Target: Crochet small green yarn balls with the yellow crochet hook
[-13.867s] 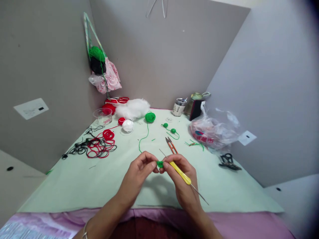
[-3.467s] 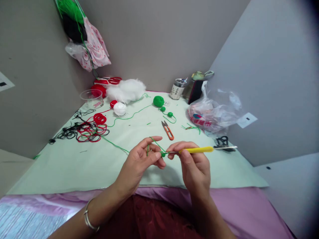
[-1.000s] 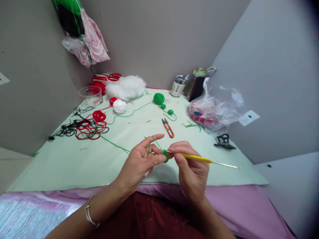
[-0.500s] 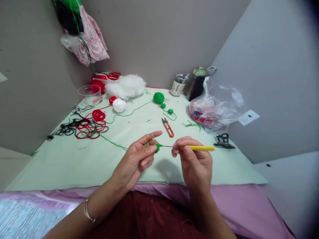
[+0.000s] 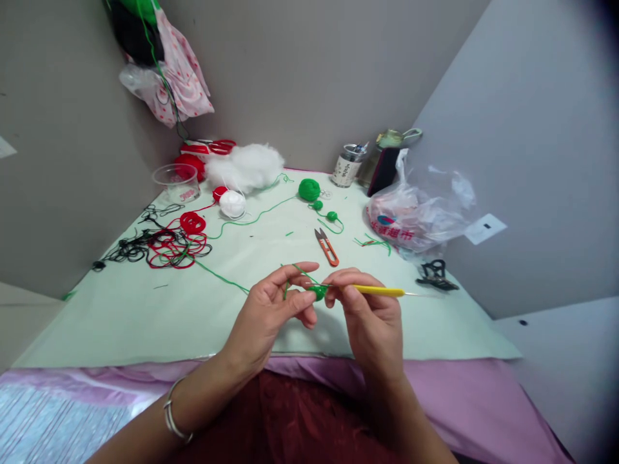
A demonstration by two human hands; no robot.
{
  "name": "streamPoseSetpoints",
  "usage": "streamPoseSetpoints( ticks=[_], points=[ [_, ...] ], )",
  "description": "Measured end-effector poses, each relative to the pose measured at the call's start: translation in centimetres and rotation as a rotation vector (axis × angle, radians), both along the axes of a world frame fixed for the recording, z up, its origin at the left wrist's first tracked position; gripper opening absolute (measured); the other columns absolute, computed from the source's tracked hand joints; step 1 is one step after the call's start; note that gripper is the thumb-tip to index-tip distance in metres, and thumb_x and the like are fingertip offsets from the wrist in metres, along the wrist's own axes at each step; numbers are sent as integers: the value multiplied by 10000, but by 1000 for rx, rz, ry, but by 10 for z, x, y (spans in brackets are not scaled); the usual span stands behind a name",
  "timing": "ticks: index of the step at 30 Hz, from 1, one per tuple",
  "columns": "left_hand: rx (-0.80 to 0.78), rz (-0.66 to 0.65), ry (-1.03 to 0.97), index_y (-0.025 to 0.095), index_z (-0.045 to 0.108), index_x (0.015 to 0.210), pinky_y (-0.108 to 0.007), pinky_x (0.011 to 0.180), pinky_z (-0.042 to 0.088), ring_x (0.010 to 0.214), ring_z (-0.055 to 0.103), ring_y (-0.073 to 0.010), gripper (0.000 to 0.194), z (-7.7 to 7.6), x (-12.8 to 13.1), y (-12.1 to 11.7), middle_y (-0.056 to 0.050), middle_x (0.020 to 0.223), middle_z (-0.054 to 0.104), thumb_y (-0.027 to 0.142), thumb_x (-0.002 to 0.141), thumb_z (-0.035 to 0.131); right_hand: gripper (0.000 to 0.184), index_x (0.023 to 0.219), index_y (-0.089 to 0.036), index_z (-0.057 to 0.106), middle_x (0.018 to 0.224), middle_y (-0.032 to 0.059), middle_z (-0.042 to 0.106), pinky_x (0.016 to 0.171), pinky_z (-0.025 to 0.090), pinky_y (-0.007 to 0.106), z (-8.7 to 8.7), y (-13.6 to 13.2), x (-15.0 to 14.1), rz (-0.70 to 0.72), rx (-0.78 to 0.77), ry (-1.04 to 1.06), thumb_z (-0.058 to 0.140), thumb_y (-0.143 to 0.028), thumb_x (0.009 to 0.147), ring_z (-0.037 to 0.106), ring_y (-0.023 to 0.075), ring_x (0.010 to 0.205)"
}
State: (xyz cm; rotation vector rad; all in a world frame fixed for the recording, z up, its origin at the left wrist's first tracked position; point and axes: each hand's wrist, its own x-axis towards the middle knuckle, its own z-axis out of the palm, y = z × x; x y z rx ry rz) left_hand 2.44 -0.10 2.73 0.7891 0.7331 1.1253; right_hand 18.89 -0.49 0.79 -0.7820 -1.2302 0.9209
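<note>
Between thumb and fingers, my left hand [image 5: 271,306] pinches a small green crochet piece [image 5: 318,292]. Green yarn [image 5: 225,281] runs from the table up over its raised index finger. My right hand [image 5: 370,316] is closed around the yellow handle of a crochet hook [image 5: 380,290]. The hook's thin metal shaft points left and lies at the top of the green piece, near the strand on my left index finger. Whether the tip is inside a stitch is too small to tell. My right fingertips are close against the piece's right side.
Orange thread snips [image 5: 327,247] lie just beyond my hands. Green yarn ball [image 5: 309,189], white stuffing [image 5: 246,167] and a clear plastic cup [image 5: 176,183] stand farther back. Tangled black and red yarn [image 5: 176,248] is at left; a plastic bag [image 5: 416,209] and black clips [image 5: 436,276] at right.
My hands have come closer together. The hook has shifted left over the green piece, its shaft now mostly behind my fingers and the work, while my left hand moved slightly right.
</note>
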Motion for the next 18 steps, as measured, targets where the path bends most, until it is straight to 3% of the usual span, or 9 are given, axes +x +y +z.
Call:
streamPoseSetpoints(
  ticks=[7,18],
  points=[
    [-11,-22,-36,196,817,1122,-240,623,549,622,664,-104,314,0,0,0,-6,863,683,267,822,876,189,933,-208,767,872,50,763,620,603,299,4,0,0,55,-34,133,639,-318,1018,695,153,674],
    [106,7,65,243,819,1150,-292,845,553,795,689,-141,264,-7,-4,-1,-1,930,673,272,888,823,212,1059,-239,761,954,46,766,712,596,369,1,-13,4,-94,125,-168,549,-229,1070,720,185,778]
  ],
)
